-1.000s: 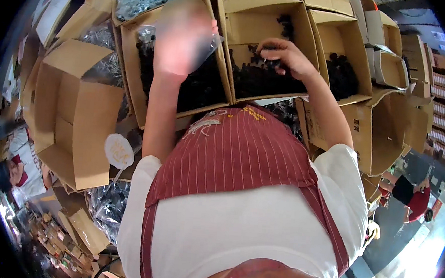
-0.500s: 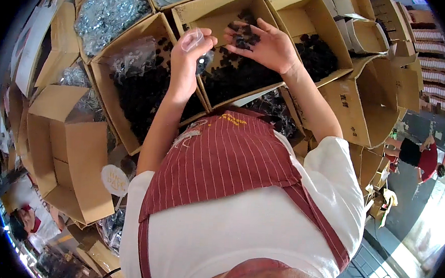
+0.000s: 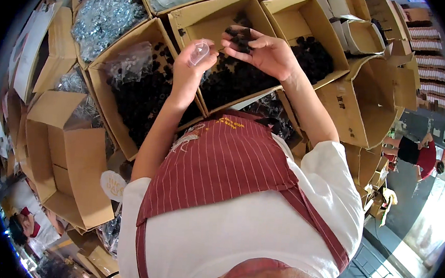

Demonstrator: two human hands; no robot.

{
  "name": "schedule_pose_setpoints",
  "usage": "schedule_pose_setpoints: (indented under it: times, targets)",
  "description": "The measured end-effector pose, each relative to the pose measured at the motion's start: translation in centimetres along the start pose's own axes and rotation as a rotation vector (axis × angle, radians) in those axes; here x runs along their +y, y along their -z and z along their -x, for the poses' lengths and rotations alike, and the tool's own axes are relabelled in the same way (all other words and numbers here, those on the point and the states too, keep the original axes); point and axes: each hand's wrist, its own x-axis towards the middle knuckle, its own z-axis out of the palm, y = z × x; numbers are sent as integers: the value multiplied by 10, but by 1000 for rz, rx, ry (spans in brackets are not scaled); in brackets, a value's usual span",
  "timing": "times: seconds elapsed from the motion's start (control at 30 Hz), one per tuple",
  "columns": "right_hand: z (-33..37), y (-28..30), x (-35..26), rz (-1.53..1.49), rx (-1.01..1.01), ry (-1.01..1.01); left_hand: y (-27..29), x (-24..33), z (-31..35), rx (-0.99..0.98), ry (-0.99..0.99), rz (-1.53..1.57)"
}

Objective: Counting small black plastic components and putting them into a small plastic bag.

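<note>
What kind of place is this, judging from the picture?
Probably a small-parts packing or sorting workshop: open cardboard boxes hold small black parts, another box holds bagged silvery hardware, and the person wears a striped red apron.

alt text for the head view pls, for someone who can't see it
Seen from above, a person in a striped red apron holds a small clear plastic piece in the left hand and a cluster of small black parts in the right hand, over an open cardboard box of black parts. More open boxes surround it, some holding shiny silver parts.
</note>
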Motion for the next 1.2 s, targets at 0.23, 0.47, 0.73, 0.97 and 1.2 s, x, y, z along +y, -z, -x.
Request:
schedule_pose_setpoints:
  times: [0.23,0.47,0.73,0.97,1.2]
  targets:
    - [-5,-4,-1,138,-5,14,0,2,3,-31,24,-4]
    - [-4,-15,-2,416,206,-4,3,-2,3,-63,44,-23]
    - [-1,-36,0,517,21,-83,0,-7,1,-265,20,-22]
    - [3,-58,-5,677,47,-90,4,-12,1,-216,66,-39]
    - [0,-54,5,1079,6,15,6,-19,-2,-266,24,-67]
